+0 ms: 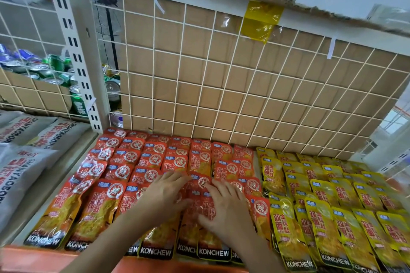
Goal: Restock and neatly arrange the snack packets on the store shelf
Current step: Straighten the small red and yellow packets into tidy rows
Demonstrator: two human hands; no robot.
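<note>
Both hands lie flat, fingers spread, on the red snack packets point(124, 175) overlapping in rows on the shelf point(55, 259): left hand point(164, 193), right hand point(226, 208), side by side. Yellow snack packets point(332, 206) fill the shelf's right half.

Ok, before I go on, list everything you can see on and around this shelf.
red snack packets: many, overlapping rows, red-orange, left and middle of the shelf
yellow snack packets: many, overlapping rows, yellow, right part of the shelf
grey bags: at least three, grey-white with red print, neighbouring shelf on the left
drink cans: many, green and blue, behind the wire at upper left
wire grid: one, white, back of the shelf
cardboard sheet: one, brown, behind the wire grid
tape: one strip, yellow, over the cardboard's top edge
left hand: flat on the red snack packets, front middle
right hand: flat on the red snack packets, beside the left hand
</note>
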